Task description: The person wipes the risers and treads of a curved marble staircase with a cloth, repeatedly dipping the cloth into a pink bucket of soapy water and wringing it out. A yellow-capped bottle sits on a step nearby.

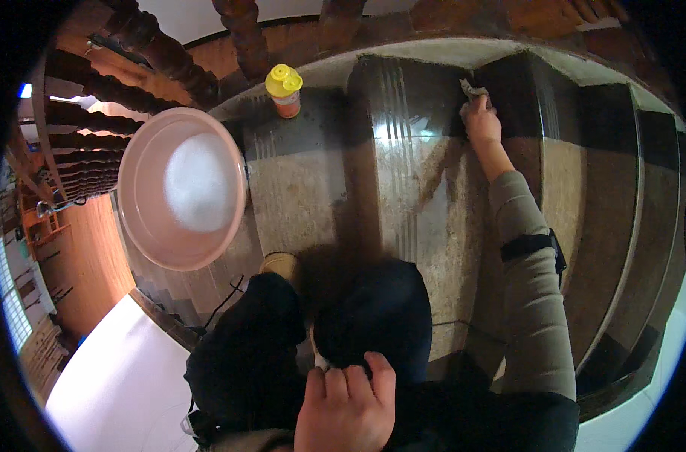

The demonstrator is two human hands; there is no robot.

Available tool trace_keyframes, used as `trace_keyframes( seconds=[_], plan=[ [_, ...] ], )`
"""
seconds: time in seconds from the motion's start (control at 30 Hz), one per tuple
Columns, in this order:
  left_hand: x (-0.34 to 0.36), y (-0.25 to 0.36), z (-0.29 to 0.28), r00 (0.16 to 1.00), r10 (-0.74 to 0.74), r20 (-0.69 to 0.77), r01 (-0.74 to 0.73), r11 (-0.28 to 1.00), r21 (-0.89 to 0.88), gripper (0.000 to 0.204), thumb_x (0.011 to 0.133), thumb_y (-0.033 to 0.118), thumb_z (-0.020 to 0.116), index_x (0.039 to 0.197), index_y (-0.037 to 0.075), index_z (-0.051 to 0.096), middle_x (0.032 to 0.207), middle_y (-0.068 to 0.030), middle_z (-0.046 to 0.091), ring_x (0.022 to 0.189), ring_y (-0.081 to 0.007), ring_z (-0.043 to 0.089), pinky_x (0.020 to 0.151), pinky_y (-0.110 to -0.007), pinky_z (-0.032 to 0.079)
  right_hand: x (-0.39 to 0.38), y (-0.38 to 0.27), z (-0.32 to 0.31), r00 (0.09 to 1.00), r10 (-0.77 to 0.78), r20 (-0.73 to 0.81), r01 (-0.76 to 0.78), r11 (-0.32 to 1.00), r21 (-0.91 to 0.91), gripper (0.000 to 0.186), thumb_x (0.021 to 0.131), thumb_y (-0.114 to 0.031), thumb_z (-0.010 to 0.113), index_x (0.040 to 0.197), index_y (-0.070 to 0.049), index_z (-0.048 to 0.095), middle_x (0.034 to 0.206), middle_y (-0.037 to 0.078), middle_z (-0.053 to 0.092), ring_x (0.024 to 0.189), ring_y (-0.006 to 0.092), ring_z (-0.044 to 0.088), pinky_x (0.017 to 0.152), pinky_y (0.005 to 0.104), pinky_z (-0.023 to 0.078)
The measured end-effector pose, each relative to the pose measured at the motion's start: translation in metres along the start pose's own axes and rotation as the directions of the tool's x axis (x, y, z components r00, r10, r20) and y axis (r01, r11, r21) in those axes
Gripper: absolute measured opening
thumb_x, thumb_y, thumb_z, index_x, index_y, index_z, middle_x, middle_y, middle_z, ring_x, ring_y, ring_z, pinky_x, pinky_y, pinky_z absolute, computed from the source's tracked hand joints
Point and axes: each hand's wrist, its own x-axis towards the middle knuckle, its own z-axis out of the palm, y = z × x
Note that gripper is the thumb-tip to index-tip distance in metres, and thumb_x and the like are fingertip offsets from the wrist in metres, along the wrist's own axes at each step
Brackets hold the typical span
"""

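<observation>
My right hand [481, 124] reaches far out over a dark wooden stair tread [426, 83]. Its fingers are closed on a small crumpled grey cloth [472, 88], pressed at the tread's far end by the riser. Wet shine lies on the boards to the left of it. Low in the view, my left hand [348, 407] lies against my dark-trousered leg [373, 316] with its fingers curled; whatever may be under them is hidden. A bottle with a yellow cap [285, 84] stands on the lower step to the left.
A large pink basin [183, 256] with white suds [201, 183] sits at the left beside turned wooden balusters [94, 117]. More steps [606, 173] rise to the right. Beyond the railing lies an orange wooden floor [94, 248]. A white wall surface [109, 377] curves at the lower left.
</observation>
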Motion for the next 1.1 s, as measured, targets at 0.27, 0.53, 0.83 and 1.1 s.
trace_keyframes(
  seconds=[0.27,0.53,0.83,1.1],
  plan=[
    [-0.01,-0.004,-0.003,0.997,0.055,-0.046,-0.056,0.998,-0.028,0.015,0.084,0.011,0.05,0.095,0.003,0.056,0.071,-0.0071,0.049,0.068,-0.0202,0.052,0.068,-0.032,0.047,-0.126,0.011,0.008,0.99,0.017,0.143,-0.055,0.961,0.272,0.058,0.08,-0.005,0.054,0.134,-0.001,0.032,0.13,0.029,0.037,0.084,0.0376,0.063,0.07,0.0395,0.054],
    [-0.032,-0.011,-0.002,0.996,0.078,-0.054,-0.078,0.997,-0.005,0.015,0.084,0.012,0.05,0.094,0.003,0.057,0.072,-0.0076,0.05,0.069,-0.0204,0.053,0.069,-0.031,0.048,-0.098,-0.036,-0.014,0.989,0.09,-0.118,-0.008,0.825,0.564,0.053,0.08,-0.006,0.053,0.132,-0.014,0.04,0.128,0.023,0.04,0.106,0.0416,0.049,0.087,0.0447,0.045],
    [-0.049,-0.014,-0.002,0.99,0.136,0.025,-0.136,0.99,0.02,0.021,0.075,0.011,0.057,0.095,0.004,0.057,0.069,-0.0062,0.054,0.063,-0.0221,0.057,0.061,-0.033,0.049,-0.077,-0.113,-0.082,0.867,-0.426,-0.258,0.497,0.779,0.382,0.062,0.075,-0.002,0.053,0.132,-0.025,0.041,0.129,0.013,0.04,0.098,0.0353,0.05,0.086,0.0402,0.046],
    [-0.085,-0.07,0.014,0.97,-0.201,-0.138,0.209,0.976,0.051,0.023,0.083,0.008,0.052,0.104,0.001,0.053,0.09,-0.0132,0.055,0.088,-0.0291,0.054,0.08,-0.039,0.044,-0.229,-0.093,-0.06,0.688,-0.682,-0.248,0.719,0.596,0.356,0.055,0.075,-0.005,0.056,0.125,-0.026,0.049,0.131,0.012,0.038,0.094,0.0312,0.049,0.081,0.0387,0.048]
  ],
)
